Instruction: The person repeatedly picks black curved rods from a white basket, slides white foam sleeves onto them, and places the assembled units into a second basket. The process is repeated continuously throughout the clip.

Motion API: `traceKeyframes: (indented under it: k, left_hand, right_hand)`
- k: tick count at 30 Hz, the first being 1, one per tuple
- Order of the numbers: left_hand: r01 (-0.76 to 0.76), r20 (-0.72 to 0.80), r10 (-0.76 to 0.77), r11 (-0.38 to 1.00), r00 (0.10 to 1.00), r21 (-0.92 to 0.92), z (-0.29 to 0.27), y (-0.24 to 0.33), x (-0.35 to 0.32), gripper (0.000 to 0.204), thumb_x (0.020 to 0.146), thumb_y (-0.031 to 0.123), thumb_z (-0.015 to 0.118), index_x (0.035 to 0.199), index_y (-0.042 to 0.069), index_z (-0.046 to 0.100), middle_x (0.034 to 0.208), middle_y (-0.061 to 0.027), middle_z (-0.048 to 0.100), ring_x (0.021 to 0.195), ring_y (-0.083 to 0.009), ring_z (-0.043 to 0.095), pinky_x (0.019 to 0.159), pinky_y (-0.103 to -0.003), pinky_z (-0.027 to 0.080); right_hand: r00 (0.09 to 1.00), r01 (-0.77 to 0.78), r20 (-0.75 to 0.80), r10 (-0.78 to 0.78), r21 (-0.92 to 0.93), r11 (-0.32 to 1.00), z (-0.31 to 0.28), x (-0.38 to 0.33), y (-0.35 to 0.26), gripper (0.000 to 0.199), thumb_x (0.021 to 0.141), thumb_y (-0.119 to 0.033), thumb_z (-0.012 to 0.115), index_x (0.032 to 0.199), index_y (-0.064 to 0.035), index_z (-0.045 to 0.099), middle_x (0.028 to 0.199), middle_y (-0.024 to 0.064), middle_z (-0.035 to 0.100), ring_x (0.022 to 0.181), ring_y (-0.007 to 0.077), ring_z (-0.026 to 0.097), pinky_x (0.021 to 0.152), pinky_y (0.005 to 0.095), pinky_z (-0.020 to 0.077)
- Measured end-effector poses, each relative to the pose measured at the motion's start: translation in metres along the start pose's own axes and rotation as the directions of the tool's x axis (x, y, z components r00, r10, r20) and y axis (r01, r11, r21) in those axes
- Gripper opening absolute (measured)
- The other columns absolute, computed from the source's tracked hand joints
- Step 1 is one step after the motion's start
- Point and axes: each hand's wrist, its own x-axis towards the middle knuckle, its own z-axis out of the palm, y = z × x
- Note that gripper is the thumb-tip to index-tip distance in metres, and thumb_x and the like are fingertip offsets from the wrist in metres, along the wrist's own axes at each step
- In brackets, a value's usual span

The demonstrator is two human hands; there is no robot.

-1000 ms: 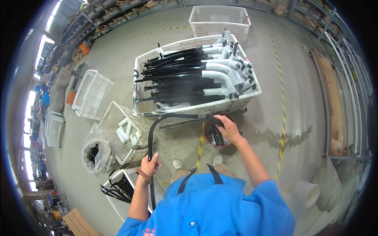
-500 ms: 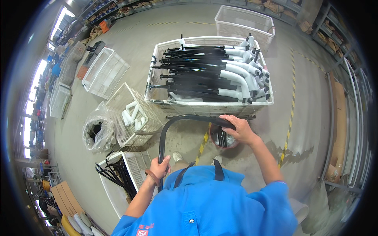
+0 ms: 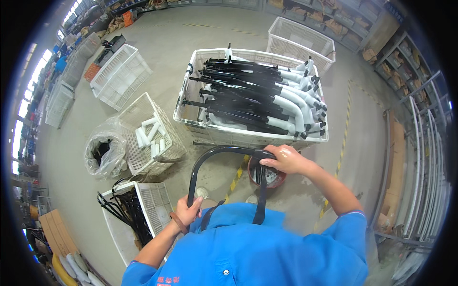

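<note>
— Factory floor: a worker in blue holds a bent black tube [image 3: 210, 157], left hand [image 3: 187, 209] clenched round one leg, right hand [image 3: 282, 158] gripping the top bend.

— Changed?

— Tube's drawn closer to the chest than a second ago (the arch now upright). The white crate [image 3: 200, 121] of finished tubes sits at twelve o'clock, red tub [image 3: 274, 178] at one.

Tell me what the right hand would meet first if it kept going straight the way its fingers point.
The right hand grips the bent black tube, fingers pointing to the person's left. Going on, it would probably run along that tube's top bend first, then toward the tilted white basket; depth is unclear.
</note>
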Motion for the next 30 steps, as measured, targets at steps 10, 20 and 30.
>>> traceKeyframes:
  k: [10,20,30]
  left_hand:
    - [0.081,0.126,-0.052,0.967,0.991,-0.24,-0.132,-0.026,0.039,0.03,0.097,0.027,0.06,0.08,0.006,0.046,0.062,-0.0123,0.063,0.037,-0.0081,0.045,0.034,-0.022,0.031]
    - [0.178,0.191,-0.122,0.934,0.974,-0.309,-0.238,-0.047,0.047,0.028,0.098,0.03,0.059,0.085,0.006,0.052,0.061,-0.0083,0.063,0.038,-0.0062,0.044,0.034,-0.023,0.032]
    - [0.069,-0.104,-0.117,0.922,0.988,-0.382,-0.271,-0.044,0.022,0.031,0.099,0.027,0.058,0.075,0.007,0.054,0.057,-0.0042,0.061,0.037,-0.007,0.044,0.033,-0.025,0.033]
  right_hand:
    - [0.991,-0.042,-0.131,0.01,-0.244,0.969,0.051,0.136,-0.083,0.042,0.087,-0.044,0.067,0.101,-0.0053,0.057,0.079,0.0152,0.067,0.074,0.0391,0.065,0.066,0.0474,0.051]
    - [0.661,-0.493,0.735,0.151,0.274,0.826,0.04,0.282,-0.183,0.037,0.084,-0.036,0.077,0.091,-0.0057,0.057,0.062,-0.0014,0.052,0.046,0.0064,0.047,0.043,0.0236,0.0373]
    - [0.938,0.315,0.272,-0.215,-0.41,0.856,0.134,0.395,-0.282,0.029,0.084,-0.03,0.068,0.095,-0.007,0.054,0.08,0.0159,0.065,0.073,0.0387,0.065,0.062,0.0472,0.0514]
